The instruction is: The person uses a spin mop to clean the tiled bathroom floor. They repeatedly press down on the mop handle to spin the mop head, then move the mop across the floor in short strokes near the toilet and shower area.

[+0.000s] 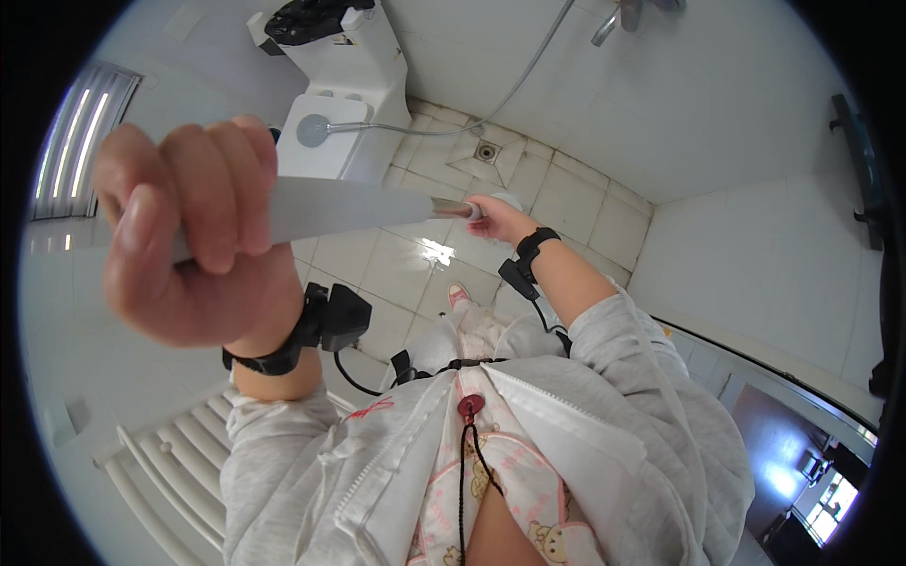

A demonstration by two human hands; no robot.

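My left hand (193, 208) is raised close to the camera at the left, its fingers wrapped round the thick pale grey end of a long pole (349, 208). The pole runs away to the right and narrows to a shiny metal section. There my right hand (500, 222), lower and farther off, is closed round the shaft. Just behind that hand a whitish, rounded shape (510, 201) shows in part. The pole's far end is hidden, so I cannot tell what tool it is. Both wrists wear black straps with small boxes.
A white toilet (363, 71) stands ahead, a black bag-like item (316, 19) on top. A shower head (313, 130) lies on its lid, its hose (510, 99) running up right. The tiled floor (377, 269) has a drain (486, 151). A white rail rack (170, 472) is lower left.
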